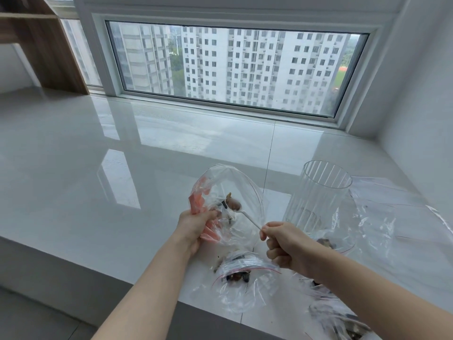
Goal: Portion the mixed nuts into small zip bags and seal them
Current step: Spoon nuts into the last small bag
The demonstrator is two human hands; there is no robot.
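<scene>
My left hand [196, 227] grips the bunched side of a large clear bag [235, 192] with orange print, holding its mouth open above the white ledge. My right hand [282, 244] pinches the handle of a small white plastic spoon [247, 217]. The spoon's bowl carries a few nuts [232, 203] inside the bag's opening. In front of my hands lies a small zip bag [245, 278] with a red seal line and dark nuts inside. Another small bag with nuts [343, 322] lies at the lower right, partly hidden by my right forearm.
A tall ribbed clear glass jar [318, 200] stands just right of the spoon. More clear bags [397, 217] lie spread to its right. The glossy white ledge [98, 180] ends in a front edge near my forearms. A window runs along the back.
</scene>
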